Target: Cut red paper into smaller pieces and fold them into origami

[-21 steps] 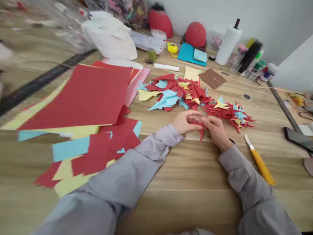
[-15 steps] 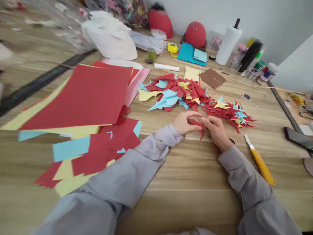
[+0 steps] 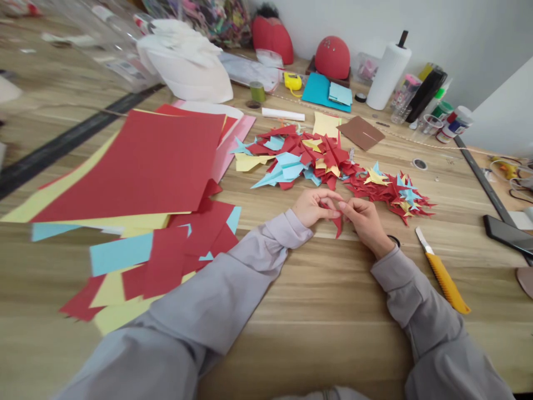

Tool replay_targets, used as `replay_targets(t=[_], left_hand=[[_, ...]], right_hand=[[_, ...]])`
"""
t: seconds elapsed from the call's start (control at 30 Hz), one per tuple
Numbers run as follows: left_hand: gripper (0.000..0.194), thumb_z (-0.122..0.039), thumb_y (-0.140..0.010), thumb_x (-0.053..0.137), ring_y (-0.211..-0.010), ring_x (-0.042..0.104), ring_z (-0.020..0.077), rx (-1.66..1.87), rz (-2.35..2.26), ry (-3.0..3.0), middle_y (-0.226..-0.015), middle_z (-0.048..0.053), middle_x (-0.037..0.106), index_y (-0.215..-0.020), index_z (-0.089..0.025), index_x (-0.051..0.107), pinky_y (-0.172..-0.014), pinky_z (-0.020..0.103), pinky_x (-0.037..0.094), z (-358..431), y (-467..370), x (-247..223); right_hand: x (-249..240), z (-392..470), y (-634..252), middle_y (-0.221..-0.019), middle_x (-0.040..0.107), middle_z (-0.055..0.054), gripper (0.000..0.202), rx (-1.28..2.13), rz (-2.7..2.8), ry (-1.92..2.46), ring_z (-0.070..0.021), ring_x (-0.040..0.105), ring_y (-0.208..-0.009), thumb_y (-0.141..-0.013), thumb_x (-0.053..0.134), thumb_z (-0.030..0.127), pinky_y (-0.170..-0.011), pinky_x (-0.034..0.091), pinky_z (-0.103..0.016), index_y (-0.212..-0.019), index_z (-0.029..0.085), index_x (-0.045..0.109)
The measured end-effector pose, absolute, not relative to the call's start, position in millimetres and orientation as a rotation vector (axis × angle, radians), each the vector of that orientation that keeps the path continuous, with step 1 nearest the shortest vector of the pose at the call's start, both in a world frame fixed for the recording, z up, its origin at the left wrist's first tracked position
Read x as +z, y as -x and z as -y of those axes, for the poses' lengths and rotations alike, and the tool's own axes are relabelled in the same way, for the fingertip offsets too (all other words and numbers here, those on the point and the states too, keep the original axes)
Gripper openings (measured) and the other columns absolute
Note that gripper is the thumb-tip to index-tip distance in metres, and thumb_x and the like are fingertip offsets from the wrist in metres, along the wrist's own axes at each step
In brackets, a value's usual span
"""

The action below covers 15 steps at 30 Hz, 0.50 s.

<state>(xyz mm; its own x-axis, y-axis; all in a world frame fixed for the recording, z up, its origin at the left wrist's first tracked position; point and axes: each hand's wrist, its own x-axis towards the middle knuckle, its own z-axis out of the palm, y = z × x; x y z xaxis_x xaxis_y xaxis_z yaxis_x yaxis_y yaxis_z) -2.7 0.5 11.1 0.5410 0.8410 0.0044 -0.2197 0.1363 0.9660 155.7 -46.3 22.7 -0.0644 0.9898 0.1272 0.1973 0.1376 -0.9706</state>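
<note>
Between my hands is a small folded red paper piece (image 3: 337,226), with a pointed end hanging below the fingers. My left hand (image 3: 314,208) is closed on it, thumb and fingers pressed around it. The fingers of my right hand (image 3: 363,221) are pinched at its upper right side, and part of the paper is hidden there. Just behind the hands lie a pile of folded red, blue and yellow paper pieces (image 3: 291,161) and a second pile of small spiky ones (image 3: 377,190).
Large red sheets (image 3: 145,161) and cut paper scraps (image 3: 164,264) lie at the left. A yellow-handled knife (image 3: 447,280) lies right of my right hand, near a black phone (image 3: 508,236). Farther back stand a white bottle (image 3: 389,75) and a yellow tape measure (image 3: 292,81).
My left thumb and fingers have come closer together around the red paper. Its hanging tip has shifted slightly left, and my right fingertips have moved a little left too.
</note>
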Motion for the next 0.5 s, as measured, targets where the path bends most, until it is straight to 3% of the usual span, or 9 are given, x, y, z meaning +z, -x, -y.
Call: replay_targets(t=[0.5], left_hand=[[0.035, -0.016, -0.048, 0.078, -0.044, 0.055, 0.0084, 0.967, -0.667, -1.074, -0.052, -0.002, 0.065, -0.082, -0.012, 0.07, -0.049, 0.021, 0.045, -3.2, 2.1, 10.3]], right_hand=[[21.7, 49.4, -151.6, -0.052, 0.039, 0.004, 0.06, 0.979, 1.695, 1.275, -0.0095, 0.035, -0.053, -0.079, 0.056, 0.071, -0.051, 0.028, -0.025, -0.05, 0.02, 0.042]])
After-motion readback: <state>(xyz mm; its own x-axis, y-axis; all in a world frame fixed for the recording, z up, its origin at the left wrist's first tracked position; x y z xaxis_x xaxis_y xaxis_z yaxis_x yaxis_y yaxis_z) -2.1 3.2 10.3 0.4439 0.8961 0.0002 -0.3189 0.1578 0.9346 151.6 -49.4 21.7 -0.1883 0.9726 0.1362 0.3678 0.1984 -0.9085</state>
